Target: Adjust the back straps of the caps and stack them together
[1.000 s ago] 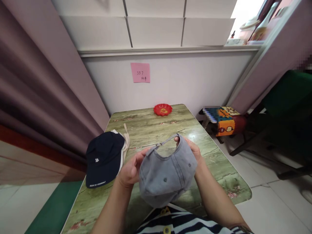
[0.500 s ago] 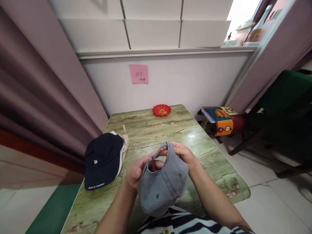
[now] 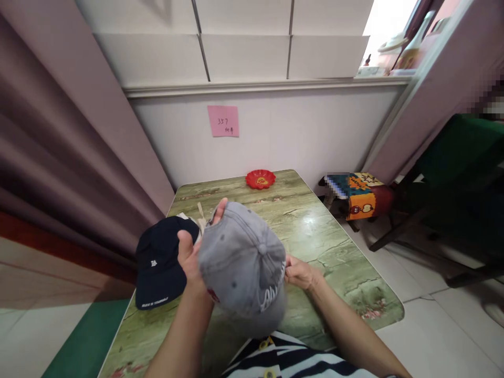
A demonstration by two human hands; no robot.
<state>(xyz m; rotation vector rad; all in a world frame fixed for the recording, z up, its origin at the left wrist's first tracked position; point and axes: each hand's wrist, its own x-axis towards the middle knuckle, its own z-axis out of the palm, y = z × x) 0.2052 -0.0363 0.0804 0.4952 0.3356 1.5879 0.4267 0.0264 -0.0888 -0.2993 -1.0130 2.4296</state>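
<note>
A grey baseball cap (image 3: 244, 252) is held up over the near part of the table, its crown towards me and its brim at the lower right. My left hand (image 3: 192, 257) supports it at the back opening, with fingertips poking out above and the thumb sticking out apart from the cloth. With closed fingers, my right hand (image 3: 300, 272) grips the cap's right edge near the white lettering. To the left lies a navy cap (image 3: 165, 262) with small white lettering, stacked on paler headwear partly hidden beneath it.
A red scalloped dish (image 3: 260, 179) sits at the far edge of the wood-patterned table (image 3: 331, 252). Behind it, a pink note (image 3: 223, 121) is stuck on the wall. A low stool with a colourful cover (image 3: 362, 197) and a dark green chair (image 3: 464, 152) stand to the right.
The grey cap has been turned from its back opening facing me to its crown and lettering showing. My left hand moved left and up; my right hand came down to the cap's right edge.
</note>
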